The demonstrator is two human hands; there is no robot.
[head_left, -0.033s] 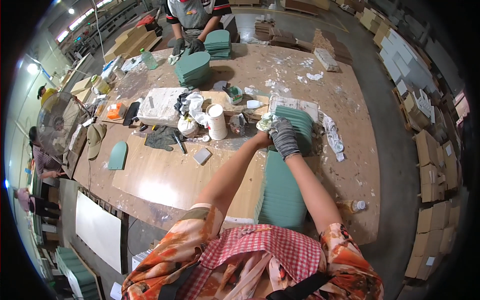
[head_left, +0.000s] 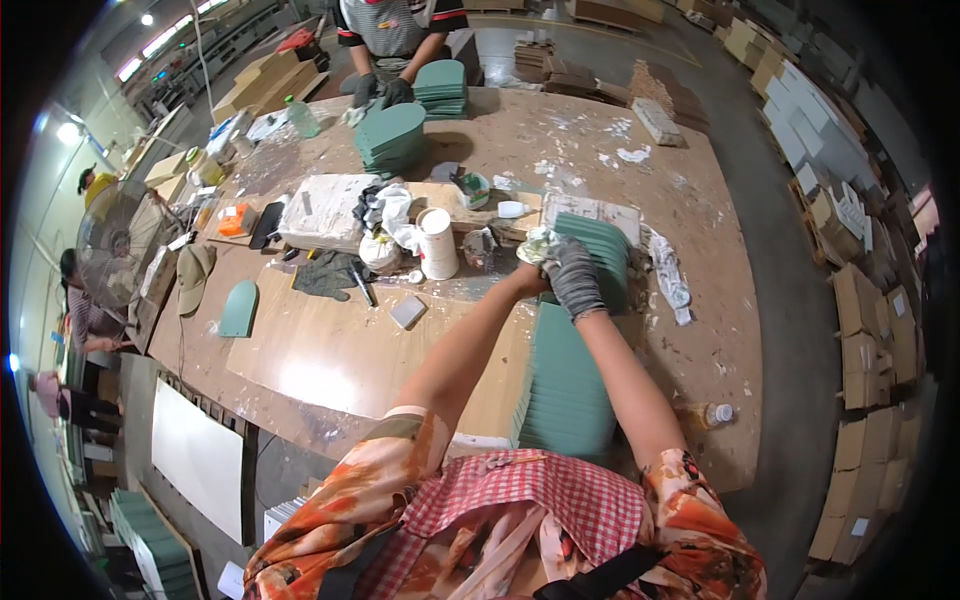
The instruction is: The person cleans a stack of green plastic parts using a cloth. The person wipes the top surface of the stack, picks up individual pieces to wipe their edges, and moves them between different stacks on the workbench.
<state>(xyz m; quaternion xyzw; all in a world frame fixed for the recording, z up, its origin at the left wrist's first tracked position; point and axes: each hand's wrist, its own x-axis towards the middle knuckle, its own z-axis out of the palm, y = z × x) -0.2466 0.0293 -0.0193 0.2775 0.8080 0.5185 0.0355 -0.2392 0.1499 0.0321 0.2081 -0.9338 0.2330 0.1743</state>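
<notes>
Flecked tabletop (head_left: pixel 562 115): left hand (head_left: pixel 531 278) closed on crumpled cloth (head_left: pixel 538 245), gloved right hand's (head_left: pixel 575 280) grip unclear.

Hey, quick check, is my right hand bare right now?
No, your right hand wears a gray knit glove, with bare skin showing only from about the wrist up.

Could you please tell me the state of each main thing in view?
Left hand: at the crumpled cloth, grip hidden
Right hand: gloved, against the upper green stack
Lower green stack: pieces overlapping in a row
Single green piece: lying flat
Dark glove: unworn, lying flat
White cylinder: upright
Small white bottle: on its side
Fan: spinning or stopped, cannot tell
</notes>
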